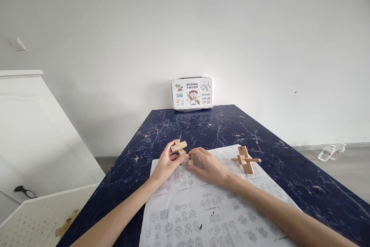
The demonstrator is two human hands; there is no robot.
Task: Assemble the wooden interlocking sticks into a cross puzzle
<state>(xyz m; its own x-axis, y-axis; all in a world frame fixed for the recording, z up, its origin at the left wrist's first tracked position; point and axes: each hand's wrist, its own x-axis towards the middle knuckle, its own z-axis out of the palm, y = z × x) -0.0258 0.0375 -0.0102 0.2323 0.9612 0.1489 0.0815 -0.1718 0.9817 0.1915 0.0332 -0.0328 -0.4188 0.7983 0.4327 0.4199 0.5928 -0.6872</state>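
My left hand (167, 162) grips a small wooden cross-shaped puzzle (179, 147), fingers wrapped under it, above the far edge of a printed instruction sheet (208, 208). My right hand (208, 166) pinches a short wooden piece (190, 159) just right of that puzzle, close to it. A second assembled wooden cross puzzle (245, 159) stands on the sheet to the right of my right hand, untouched.
The sheet lies on a dark blue marbled table (289, 170). A white illustrated box (192, 93) stands at the table's far edge against the wall. White perforated furniture (37, 216) sits at lower left. A plastic bottle (331, 152) lies on the floor at right.
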